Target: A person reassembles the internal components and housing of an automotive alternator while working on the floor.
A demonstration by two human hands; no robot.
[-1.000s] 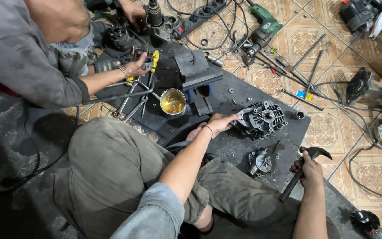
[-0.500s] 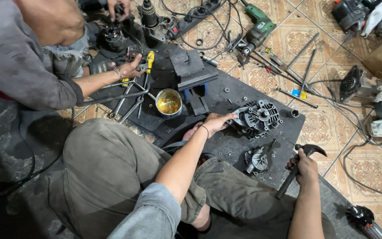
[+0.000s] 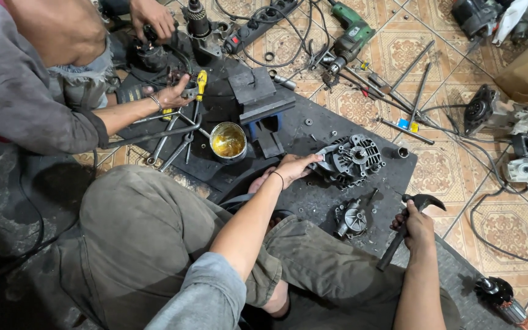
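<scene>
As I watched from the remote feed, the left hand (image 3: 293,166) rested on the near-left rim of the alternator housing (image 3: 351,160), fingers curled and pressed to the casting's edge, thumb on top. The right hand (image 3: 418,226) was wrapped in a closed fist round the handle of a claw hammer (image 3: 406,229), head raised at the far end, clear of the work.

The housing sat on the dark rubber mat (image 3: 313,198), right of centre, w/ a smaller rotor-end part (image 3: 352,219) just near of it and a brass-coloured tin of grease (image 3: 228,141) to the left.

I judged the housing a cast-alloy piece: stiff, fairly heavy for its bulk, prob. greasy and so slippery. Thin ribs and vent slots looked like the weak spots; the thick outer rim and bolt lugs seemed the safest hold. It looked round, grey-silver, ribbed, w/ radial slots about a central bore, dulled by grime.

At far left, a co-worker's hand (image 3: 172,96) touched wrenches (image 3: 175,137) beside a yellow-handled screwdriver (image 3: 201,82). A green drill (image 3: 351,36) lay on the patterned tile, far side.
</scene>
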